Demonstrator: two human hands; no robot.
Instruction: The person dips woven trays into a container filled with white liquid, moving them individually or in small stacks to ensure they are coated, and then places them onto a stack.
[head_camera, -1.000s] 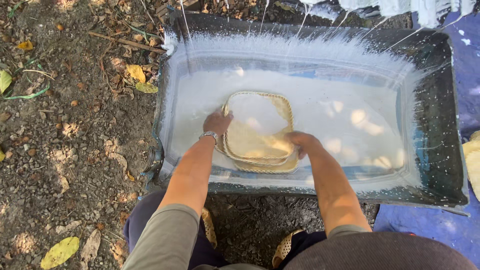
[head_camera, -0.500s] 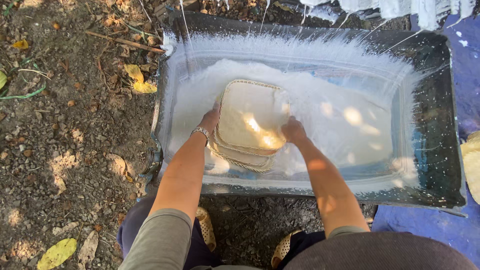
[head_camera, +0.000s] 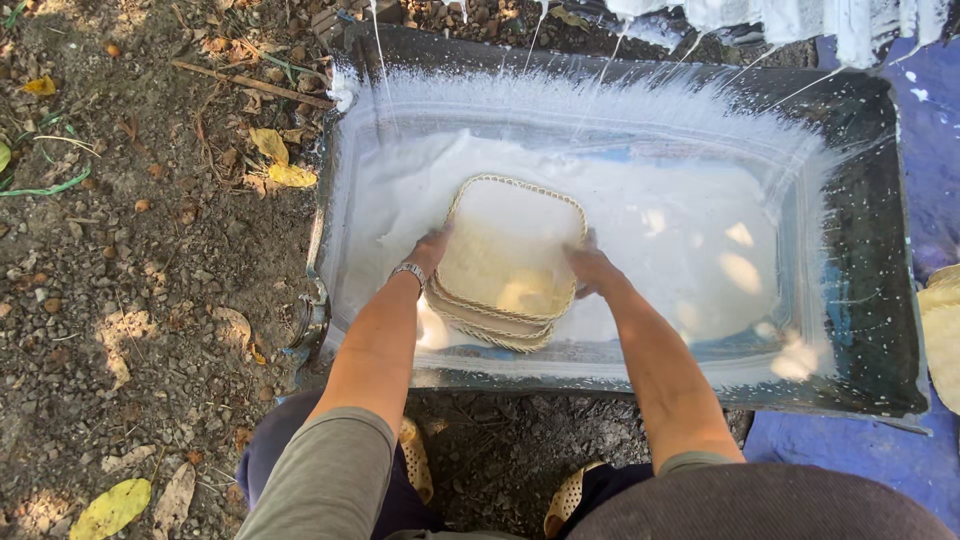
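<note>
Woven basket (head_camera: 510, 262) (tilted) lies lengthwise away, rim facing up.

White liquid (head_camera: 690, 215) lies open toward the tub's (head_camera: 860, 330) right end; the woven trays (head_camera: 505, 260) block its near-left part.

Fingertips of both hands hidden behind basket stack (head_camera: 508, 262); lower baskets submerged in white liquid (head_camera: 660, 225); tub (head_camera: 865, 330) bottom obscured.
</note>
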